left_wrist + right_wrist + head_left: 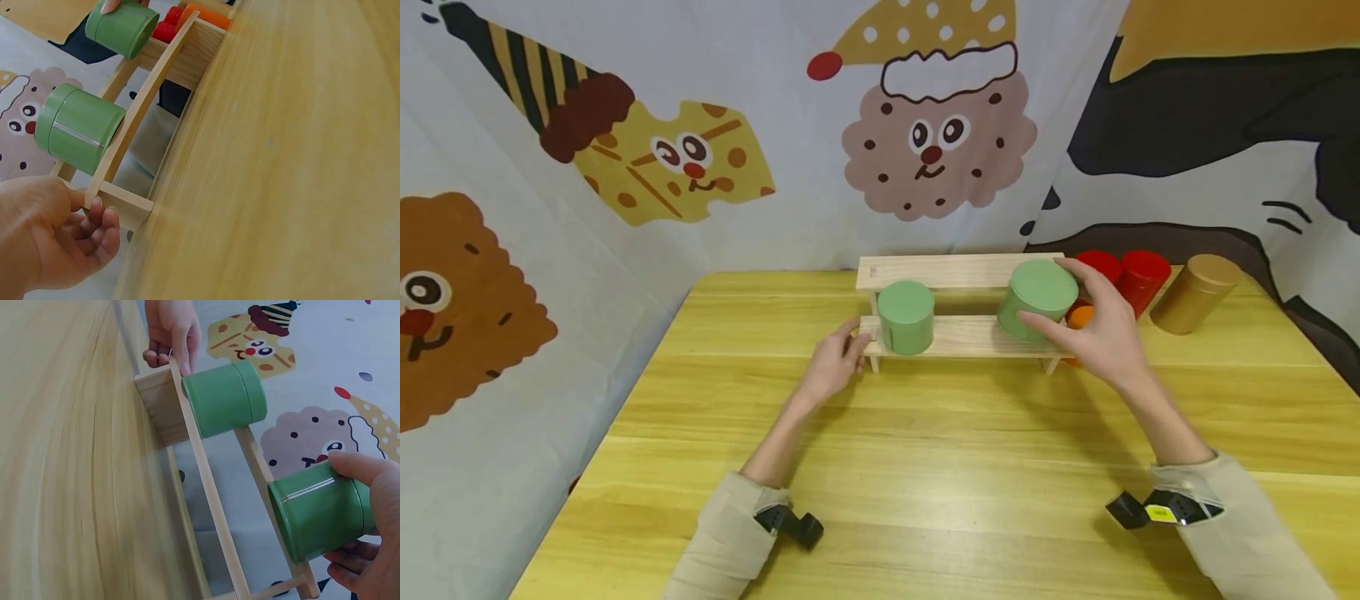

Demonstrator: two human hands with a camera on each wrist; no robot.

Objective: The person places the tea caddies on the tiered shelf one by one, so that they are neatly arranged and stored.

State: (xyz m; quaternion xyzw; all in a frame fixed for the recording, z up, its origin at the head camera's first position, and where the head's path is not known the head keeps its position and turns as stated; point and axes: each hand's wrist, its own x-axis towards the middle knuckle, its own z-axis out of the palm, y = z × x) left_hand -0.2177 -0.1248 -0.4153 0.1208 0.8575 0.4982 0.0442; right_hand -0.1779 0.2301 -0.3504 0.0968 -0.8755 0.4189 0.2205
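A two-tier wooden rack stands at the back of the table. My left hand grips the left end of its lower tier, thumb on the plank and fingers curled beside the end. One green canister with a lid sits upright on the lower tier, close to that hand. My right hand holds a second green canister by its sides near the rack's right end. In the right wrist view, this held canister is tilted and apart from the lower plank.
Right of the rack stand two red canisters and a gold canister. An orange item is partly hidden behind my right hand. A cloth with cartoon figures hangs behind the wooden table.
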